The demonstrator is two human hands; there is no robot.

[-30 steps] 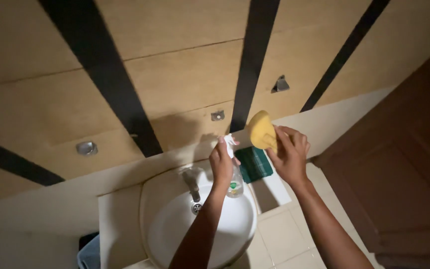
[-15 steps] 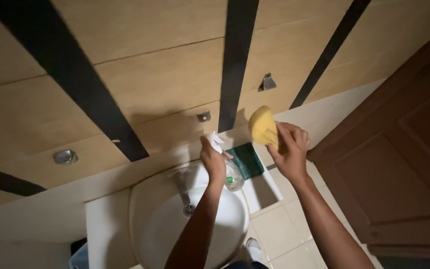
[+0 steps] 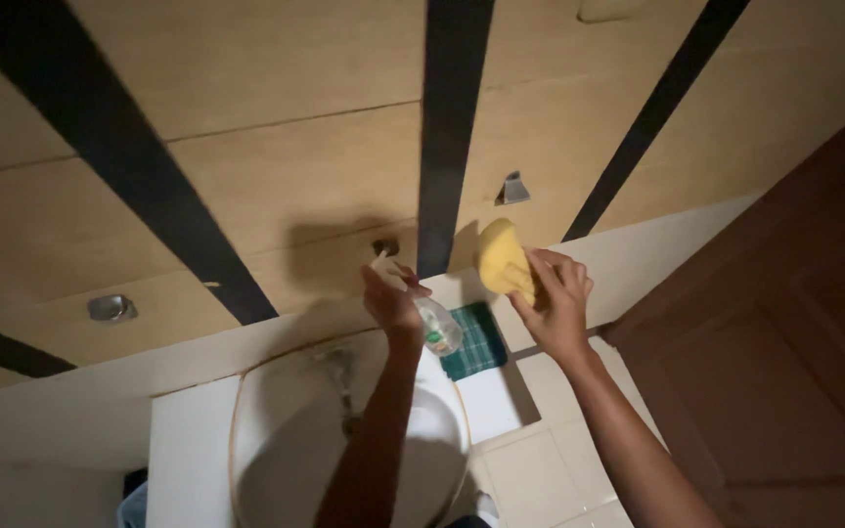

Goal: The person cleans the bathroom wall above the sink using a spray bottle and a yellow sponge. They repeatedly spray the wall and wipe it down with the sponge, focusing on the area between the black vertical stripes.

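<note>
Two hands are raised above a white oval basin [image 3: 276, 440] set in a pale counter [image 3: 188, 430]. The left hand [image 3: 390, 301] is closed around a small clear plastic spray bottle [image 3: 434, 323], nozzle up, pointed toward the sponge. The right hand [image 3: 555, 298] pinches a yellow, rounded, porous sponge [image 3: 503, 259] by its lower edge, close beside the bottle. Judged from this, the sponge is at the wetting stage; no wiping of the basin shows yet. A green checked cloth [image 3: 479, 340] lies flat on the counter beneath. The wall is matte tan panelling with black stripes.
</note>
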